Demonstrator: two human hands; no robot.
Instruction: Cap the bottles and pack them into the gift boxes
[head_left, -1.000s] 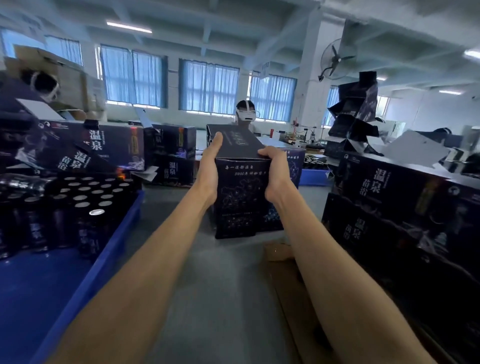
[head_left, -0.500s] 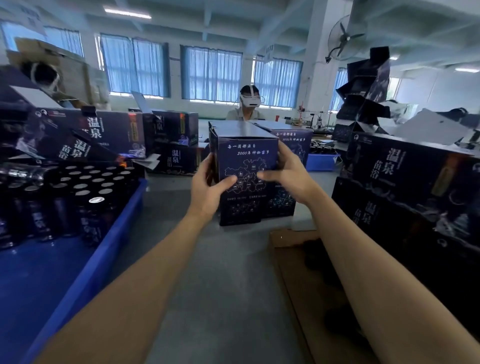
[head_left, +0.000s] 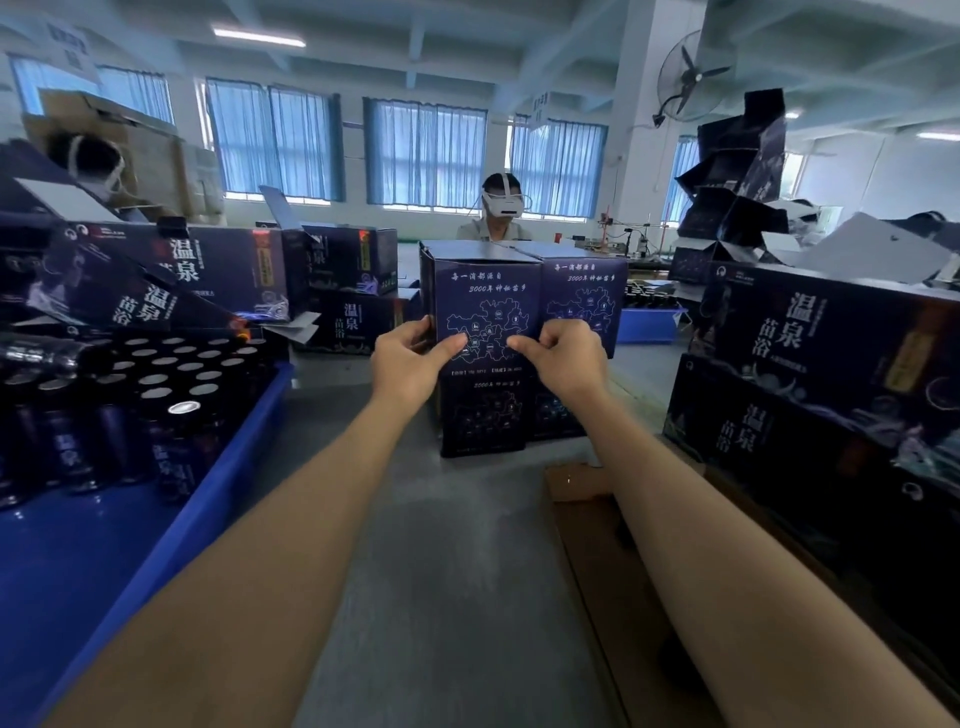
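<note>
A closed dark blue gift box (head_left: 488, 291) with a white map print stands on top of another gift box (head_left: 483, 415) on the grey table. My left hand (head_left: 410, 358) holds the top box at its left edge, fingers round the corner and thumb on the front face. My right hand (head_left: 563, 358) is at the box's right front edge with fingers curled and its thumb tip touching the face. A second stack of gift boxes (head_left: 582, 291) stands flush against its right side. Dark bottles with silver tops (head_left: 176, 374) fill a blue crate (head_left: 218, 499) at left.
Large dark printed cartons (head_left: 810, 374) are stacked at right, more (head_left: 218, 270) at back left. A flat brown cardboard sheet (head_left: 587, 509) lies on the table under my right forearm. A person wearing a headset (head_left: 501, 208) sits behind the boxes. A small blue bin (head_left: 649, 325) sits behind the right stack.
The gift box was lowered onto the bottom box and set flush beside the right stack. My hands slid from its top and sides down to its front face.
</note>
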